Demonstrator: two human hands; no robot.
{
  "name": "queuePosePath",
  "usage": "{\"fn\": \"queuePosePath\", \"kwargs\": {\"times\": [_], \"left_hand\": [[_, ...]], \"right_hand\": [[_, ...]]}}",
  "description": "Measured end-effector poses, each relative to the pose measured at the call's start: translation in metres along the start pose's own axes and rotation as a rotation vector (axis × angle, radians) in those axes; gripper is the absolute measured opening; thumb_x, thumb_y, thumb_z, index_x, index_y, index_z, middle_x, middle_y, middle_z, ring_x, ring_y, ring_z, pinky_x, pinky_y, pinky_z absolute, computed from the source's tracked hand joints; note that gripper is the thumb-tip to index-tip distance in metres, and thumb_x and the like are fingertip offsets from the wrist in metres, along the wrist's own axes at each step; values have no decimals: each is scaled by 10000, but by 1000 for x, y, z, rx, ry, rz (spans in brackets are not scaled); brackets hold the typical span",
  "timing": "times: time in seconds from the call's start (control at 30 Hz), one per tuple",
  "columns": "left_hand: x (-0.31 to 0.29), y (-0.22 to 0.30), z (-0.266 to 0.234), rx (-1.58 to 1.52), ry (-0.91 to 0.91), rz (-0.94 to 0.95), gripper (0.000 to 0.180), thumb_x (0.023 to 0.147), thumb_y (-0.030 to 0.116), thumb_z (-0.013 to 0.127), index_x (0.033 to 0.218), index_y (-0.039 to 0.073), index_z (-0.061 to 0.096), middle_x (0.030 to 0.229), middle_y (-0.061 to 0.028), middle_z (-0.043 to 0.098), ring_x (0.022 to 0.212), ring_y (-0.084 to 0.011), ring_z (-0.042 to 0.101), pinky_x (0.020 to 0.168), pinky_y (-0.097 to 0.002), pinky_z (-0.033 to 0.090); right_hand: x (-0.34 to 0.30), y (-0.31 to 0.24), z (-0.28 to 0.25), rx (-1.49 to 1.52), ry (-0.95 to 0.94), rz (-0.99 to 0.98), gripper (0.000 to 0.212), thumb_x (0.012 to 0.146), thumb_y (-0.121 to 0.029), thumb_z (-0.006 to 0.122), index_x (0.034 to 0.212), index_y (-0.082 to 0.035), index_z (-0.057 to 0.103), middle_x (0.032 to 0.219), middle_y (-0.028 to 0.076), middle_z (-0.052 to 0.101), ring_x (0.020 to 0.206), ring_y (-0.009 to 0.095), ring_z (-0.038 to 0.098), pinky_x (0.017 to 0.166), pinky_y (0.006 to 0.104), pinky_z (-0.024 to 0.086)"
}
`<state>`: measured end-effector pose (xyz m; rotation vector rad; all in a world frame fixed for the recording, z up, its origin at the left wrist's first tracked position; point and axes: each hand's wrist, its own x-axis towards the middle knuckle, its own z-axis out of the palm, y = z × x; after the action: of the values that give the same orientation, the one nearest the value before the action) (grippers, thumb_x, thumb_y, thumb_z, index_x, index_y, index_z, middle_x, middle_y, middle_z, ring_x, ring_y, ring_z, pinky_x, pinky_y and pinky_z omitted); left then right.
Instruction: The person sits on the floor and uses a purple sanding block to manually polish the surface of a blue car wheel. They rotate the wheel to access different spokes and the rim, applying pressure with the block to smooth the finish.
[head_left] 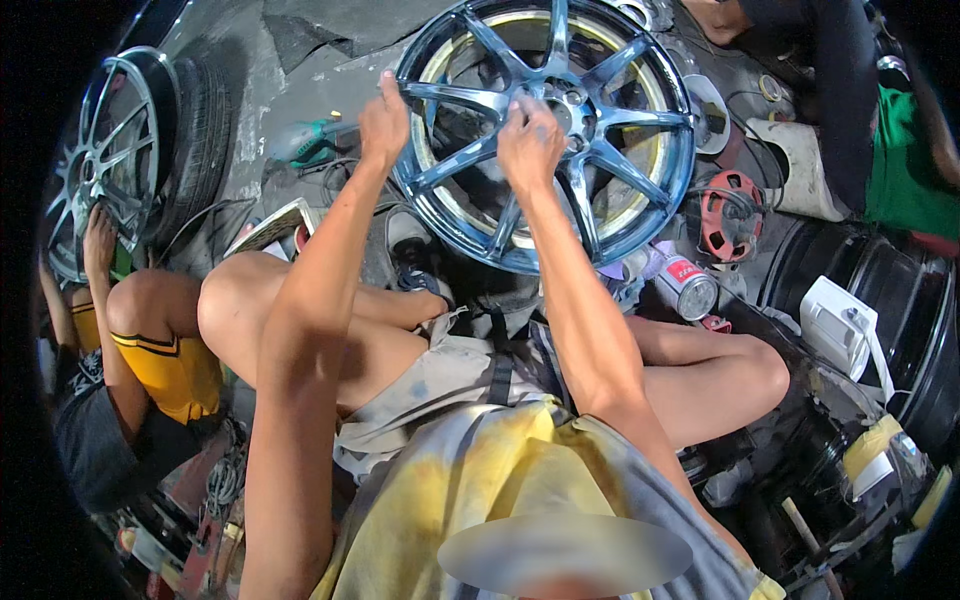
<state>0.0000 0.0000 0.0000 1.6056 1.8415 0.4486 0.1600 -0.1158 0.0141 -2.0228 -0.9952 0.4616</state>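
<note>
A blue alloy wheel rim (470, 97) with several spokes lies before me, its face toward me. My left hand (385, 125) is closed at the rim's left outer edge, one digit pointing up along it; its other fingers are mostly hidden. Close to the hub, my right hand (531, 145) presses its bent fingertips against the spokes. Those fingers are closed, and whatever may be under them is hidden. Beyond the spokes, the inside of the barrel looks pale yellow and dark.
At left, another person's hand (99, 238) touches a grey wheel (130, 130) beside a tyre (197, 140). A teal power tool (305, 142) lies near my left forearm. Right of the rim are a red reel (731, 215), a can (686, 289) and a black barrel-shaped wheel (850, 265).
</note>
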Motion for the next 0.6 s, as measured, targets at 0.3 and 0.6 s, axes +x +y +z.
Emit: {"fn": "queuePosePath", "kwargs": {"times": [0.3, 0.6], "left_hand": [[-9, 12, -3, -12, 4, -42, 856, 1003, 563, 200, 949, -166, 646, 1001, -431, 580, 1092, -562, 522, 970, -531, 380], [-4, 11, 0, 70, 35, 21, 793, 1001, 537, 253, 967, -148, 650, 1021, -410, 591, 1068, -555, 536, 957, -542, 394]], "right_hand": [[-6, -12, -14, -79, -53, -24, 234, 893, -122, 527, 1059, -68, 682, 1004, 163, 660, 949, 358, 619, 774, 475, 359], [3, 4, -4, -72, 47, -86, 102, 856, -106, 552, 846, -35, 625, 898, 183, 632, 901, 400, 605, 753, 527, 402]]}}
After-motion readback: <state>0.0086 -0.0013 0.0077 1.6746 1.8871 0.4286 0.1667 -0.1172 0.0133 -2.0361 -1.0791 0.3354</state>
